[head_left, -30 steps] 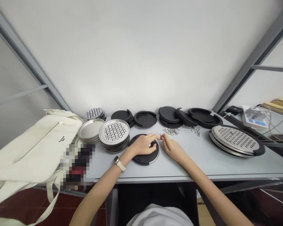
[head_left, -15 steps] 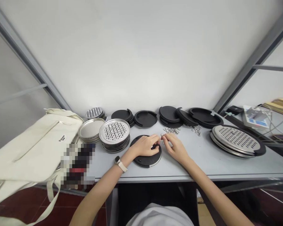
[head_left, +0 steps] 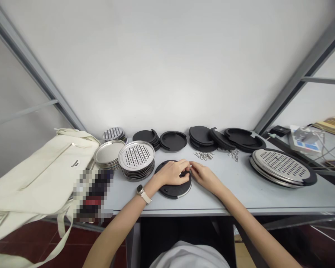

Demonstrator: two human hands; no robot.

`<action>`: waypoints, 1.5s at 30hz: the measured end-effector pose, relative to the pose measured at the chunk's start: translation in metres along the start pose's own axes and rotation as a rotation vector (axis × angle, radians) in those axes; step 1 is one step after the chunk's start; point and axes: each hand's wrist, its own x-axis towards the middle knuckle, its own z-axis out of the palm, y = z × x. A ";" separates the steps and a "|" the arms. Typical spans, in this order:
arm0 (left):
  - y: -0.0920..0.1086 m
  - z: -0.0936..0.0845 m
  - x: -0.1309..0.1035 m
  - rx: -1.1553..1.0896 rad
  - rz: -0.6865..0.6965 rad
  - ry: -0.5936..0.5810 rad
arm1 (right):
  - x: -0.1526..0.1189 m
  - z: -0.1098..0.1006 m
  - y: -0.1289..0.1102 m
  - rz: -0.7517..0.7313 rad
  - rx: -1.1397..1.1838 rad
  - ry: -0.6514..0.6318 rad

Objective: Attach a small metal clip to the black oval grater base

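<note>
A round black disc (head_left: 171, 190) with a silver edge at its lower right lies on the table near the front. My left hand (head_left: 174, 172) rests on top of it, fingers curled; what they pinch, if anything, is hidden. At the disc's upper right edge, my right hand (head_left: 202, 174) touches the fingertips of my left, its thumb and fingers pressed together. Anything between those fingertips is too small to make out. Small metal hooks (head_left: 203, 155) lie in a loose pile just behind my right hand, with more metal hooks (head_left: 233, 155) to the right.
Stacked perforated metal discs (head_left: 136, 156) and plain metal plates (head_left: 109, 152) stand left of my hands. Black round holders (head_left: 173, 141) line the wall. Large grater discs (head_left: 280, 165) lie at the right. A cream bag (head_left: 44, 167) covers the left end, and the table's front edge runs below my forearms.
My right hand has moved left and met my left hand at the disc's edge; its fingers have closed together. My left hand has stayed on the disc. The camera view has shifted slightly.
</note>
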 end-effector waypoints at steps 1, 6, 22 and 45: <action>0.000 0.000 0.000 0.005 0.000 0.000 | 0.000 0.000 -0.001 0.008 0.025 -0.018; 0.000 0.000 0.001 0.023 -0.009 0.003 | 0.000 -0.001 -0.005 0.027 0.088 -0.061; 0.003 -0.001 0.001 0.038 -0.052 -0.007 | -0.001 0.001 -0.004 0.074 0.110 -0.047; 0.006 -0.005 0.002 0.122 -0.082 -0.054 | 0.000 0.001 -0.004 0.053 0.138 -0.063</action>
